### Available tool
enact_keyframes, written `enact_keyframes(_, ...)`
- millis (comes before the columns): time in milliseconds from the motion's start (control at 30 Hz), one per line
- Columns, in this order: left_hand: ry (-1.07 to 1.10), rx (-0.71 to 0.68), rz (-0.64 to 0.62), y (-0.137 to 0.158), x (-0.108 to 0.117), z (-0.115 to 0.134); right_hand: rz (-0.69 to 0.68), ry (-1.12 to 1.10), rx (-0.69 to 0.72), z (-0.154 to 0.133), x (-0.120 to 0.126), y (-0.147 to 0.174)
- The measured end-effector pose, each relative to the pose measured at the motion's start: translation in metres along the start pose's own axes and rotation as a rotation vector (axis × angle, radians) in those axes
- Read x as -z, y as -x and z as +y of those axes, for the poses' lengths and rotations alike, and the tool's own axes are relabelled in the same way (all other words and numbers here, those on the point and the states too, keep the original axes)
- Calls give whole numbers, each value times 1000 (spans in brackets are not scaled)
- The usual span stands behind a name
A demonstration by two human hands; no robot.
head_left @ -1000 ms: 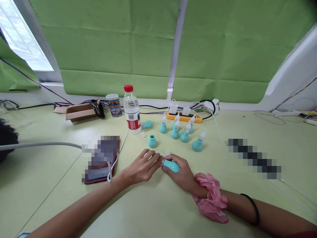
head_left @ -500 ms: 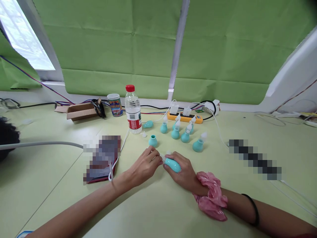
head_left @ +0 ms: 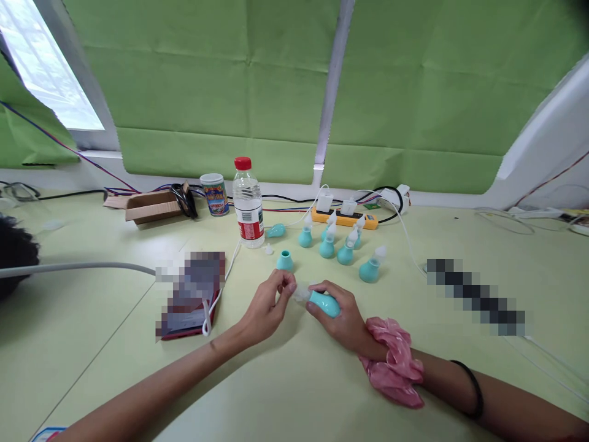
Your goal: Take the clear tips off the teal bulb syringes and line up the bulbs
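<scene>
My right hand (head_left: 340, 313) is closed around a teal nasal aspirator bulb (head_left: 326, 304), which lies on its side in the grip. Its clear nozzle (head_left: 302, 292) points left toward my other hand. My left hand (head_left: 269, 304) is pinched at the nozzle's far end; whatever is between its fingertips is too small to make out. Just beyond those fingers stands an open teal bulb (head_left: 284, 261) without a nozzle. Several teal aspirators with clear tips stand farther back, among them one at the near right (head_left: 370, 270).
Behind the hands are a red-capped water bottle (head_left: 248, 209), a lying teal bulb (head_left: 277, 231), a small clear piece (head_left: 269, 249) and an orange power strip (head_left: 345, 218). A blurred phone (head_left: 196, 294) with a cable lies left, a blurred dark object (head_left: 473, 298) right. A can (head_left: 214, 195) and cardboard box (head_left: 154, 209) stand behind.
My left hand has rolled and pulled slightly left, so more of the clear nozzle shows. My right hand, still around the aspirator bulb, has shifted a little to the right.
</scene>
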State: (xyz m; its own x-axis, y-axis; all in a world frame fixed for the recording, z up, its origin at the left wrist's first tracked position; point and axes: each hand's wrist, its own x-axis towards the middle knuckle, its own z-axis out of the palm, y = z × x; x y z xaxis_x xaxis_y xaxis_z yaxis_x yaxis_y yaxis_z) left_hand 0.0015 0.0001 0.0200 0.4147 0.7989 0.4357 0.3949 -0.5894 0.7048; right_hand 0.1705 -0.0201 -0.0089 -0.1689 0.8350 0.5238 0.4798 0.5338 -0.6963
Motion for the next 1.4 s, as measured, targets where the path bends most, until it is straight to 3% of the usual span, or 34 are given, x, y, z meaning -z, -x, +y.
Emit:
enact_keyframes(100, -91, -63, 51, -2, 4, -2, 15, -62, -83, 0, 1, -1)
enact_keyframes(233, -601, -384, 53, -2, 1, -19, 56, -126, -182, -2, 2, -2)
enact_keyframes(300, -782, -419, 15, 0, -4, -31, 72, -142, -229, -3, 2, -2)
enact_keyframes(400, -862, -369, -22, 0, -10, -42, 75, -149, -265, -2, 2, -4)
enact_keyframes(533, -758, -322, 6, -2, -5, -34, 57, -125, -243, 1, 1, -4)
enact_keyframes(667, -471, -313, 54, 2, 3, -11, -85, -80, -152, -6, -1, 4)
enact_keyframes(833, -371, -309, -129, 13, -6, 3, -309, -166, -133, -23, -2, 15)
enact_keyframes(900, -274, -245, -202, 15, -10, 4, -371, -241, -194, -26, -1, 14)
enact_keyframes(1000, -97, -107, -213, 16, -11, 7, -469, -383, -267, -28, 4, 7)
enact_keyframes(1100, 38, 53, -233, 15, -10, 13, -545, -485, -253, -28, 9, 1)
enact_keyframes(1200, 185, 213, -268, 15, -12, 17, -555, -468, -211, -29, 12, -1)
enact_keyframes(1300, 358, 350, -298, 15, -12, 15, -539, -371, -40, -31, 16, 0)
enact_keyframes(1400, 259, 317, -104, 12, -6, 7, -453, -284, 74, -36, 22, -1)
